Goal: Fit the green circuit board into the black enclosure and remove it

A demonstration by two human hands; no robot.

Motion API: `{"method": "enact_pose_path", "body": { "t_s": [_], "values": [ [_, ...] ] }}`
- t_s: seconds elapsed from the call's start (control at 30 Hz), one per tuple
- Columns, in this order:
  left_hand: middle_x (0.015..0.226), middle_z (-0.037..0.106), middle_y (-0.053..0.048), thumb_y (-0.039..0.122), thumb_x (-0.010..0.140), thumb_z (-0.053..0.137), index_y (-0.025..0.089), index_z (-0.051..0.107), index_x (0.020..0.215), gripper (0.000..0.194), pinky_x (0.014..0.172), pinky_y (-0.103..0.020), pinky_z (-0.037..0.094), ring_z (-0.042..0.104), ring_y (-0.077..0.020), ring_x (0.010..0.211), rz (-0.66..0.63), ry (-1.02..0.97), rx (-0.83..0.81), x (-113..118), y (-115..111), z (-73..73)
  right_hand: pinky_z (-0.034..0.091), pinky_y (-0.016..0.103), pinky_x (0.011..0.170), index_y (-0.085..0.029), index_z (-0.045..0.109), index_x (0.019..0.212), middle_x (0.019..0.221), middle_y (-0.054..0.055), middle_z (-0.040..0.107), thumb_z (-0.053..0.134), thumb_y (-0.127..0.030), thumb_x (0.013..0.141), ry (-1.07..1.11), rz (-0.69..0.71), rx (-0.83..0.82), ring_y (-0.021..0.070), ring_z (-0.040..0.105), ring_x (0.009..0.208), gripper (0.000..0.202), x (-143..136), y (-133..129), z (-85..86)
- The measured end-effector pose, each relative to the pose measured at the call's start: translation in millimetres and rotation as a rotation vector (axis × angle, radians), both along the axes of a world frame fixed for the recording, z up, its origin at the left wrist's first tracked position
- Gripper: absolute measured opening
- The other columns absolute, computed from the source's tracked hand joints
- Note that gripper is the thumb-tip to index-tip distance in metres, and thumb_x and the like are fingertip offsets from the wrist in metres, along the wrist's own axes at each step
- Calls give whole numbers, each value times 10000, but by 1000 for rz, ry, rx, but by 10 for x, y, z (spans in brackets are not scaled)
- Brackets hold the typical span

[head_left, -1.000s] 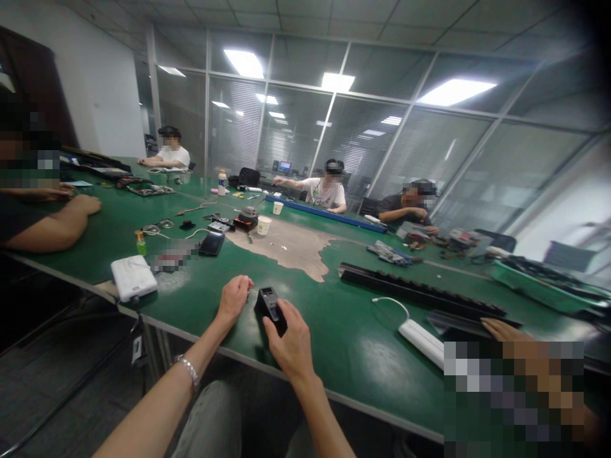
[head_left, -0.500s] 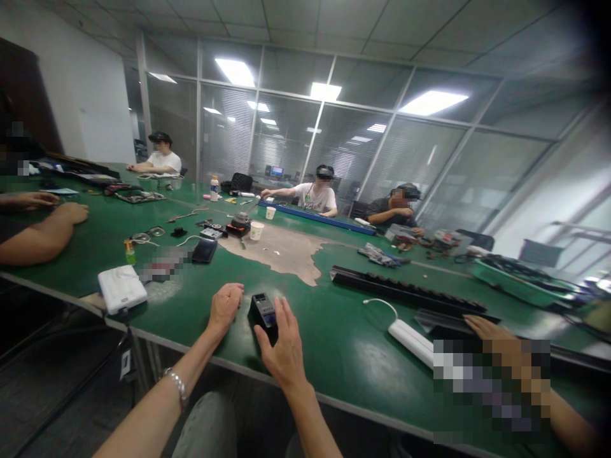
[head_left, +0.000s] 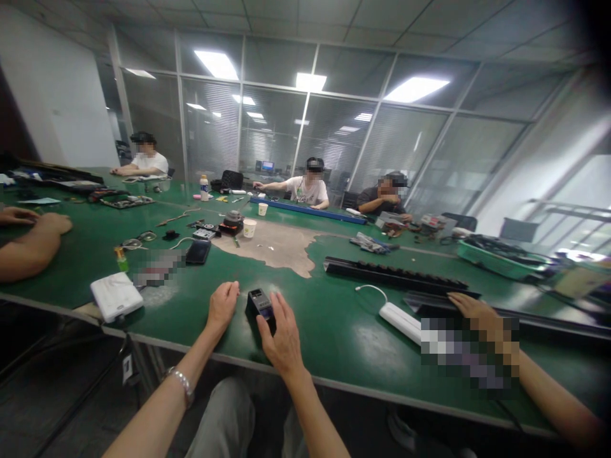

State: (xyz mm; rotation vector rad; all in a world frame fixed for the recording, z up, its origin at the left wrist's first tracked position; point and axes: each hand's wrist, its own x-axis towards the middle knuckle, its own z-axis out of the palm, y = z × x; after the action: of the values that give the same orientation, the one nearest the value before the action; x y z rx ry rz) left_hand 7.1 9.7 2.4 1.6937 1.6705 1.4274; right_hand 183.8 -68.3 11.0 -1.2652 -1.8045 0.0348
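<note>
My left hand (head_left: pixel 222 306) rests on the green table (head_left: pixel 329 337) with its fingers curled together, and nothing shows in it. Just right of it stands a small black device (head_left: pixel 259 304) with a panel on its top. My right hand (head_left: pixel 280 327) is loosely around the device's near right part, thumb at the near side and fingers along the right; the palm hides some of it. The two hands are apart, with the device's left side facing my left hand.
A white box (head_left: pixel 117 296), a phone (head_left: pixel 198 251) and a paper cup (head_left: pixel 249 228) lie beyond my left hand. At right are a black rail (head_left: pixel 396 275), a white power strip (head_left: pixel 401 321) and another person's hand (head_left: pixel 477 312). Several people sit around the table.
The view has shifted slightly, so the table's objects appear further left and a little higher. Both my hands keep nearly the same pose by the black device.
</note>
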Motion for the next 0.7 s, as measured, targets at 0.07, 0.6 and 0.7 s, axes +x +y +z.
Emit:
{"method": "enact_pose_path", "body": {
  "t_s": [0.07,0.6,0.7],
  "values": [
    [775,693,-54,447,897,357,194,642,797,393,695,-288,488,650,-178,749,4,9,-4,3,-22,21,375,473,1062,-185,419,1400,1441,139,415,495,-349,918,25,-24,1,272,407,1314,514,13,12,-17],
    [818,677,-50,466,911,354,188,660,831,421,727,-279,468,630,-169,774,-18,41,10,12,11,-9,428,450,1029,-175,490,1351,1312,144,541,539,-274,872,29,49,-54,270,505,1221,492,41,42,-64],
    [815,677,-50,465,910,357,186,663,836,421,724,-279,468,628,-171,771,-16,29,9,8,16,-17,443,429,1014,-164,484,1357,1269,147,565,523,-250,879,17,55,-31,259,531,1182,487,24,15,-72]
  ]
}}
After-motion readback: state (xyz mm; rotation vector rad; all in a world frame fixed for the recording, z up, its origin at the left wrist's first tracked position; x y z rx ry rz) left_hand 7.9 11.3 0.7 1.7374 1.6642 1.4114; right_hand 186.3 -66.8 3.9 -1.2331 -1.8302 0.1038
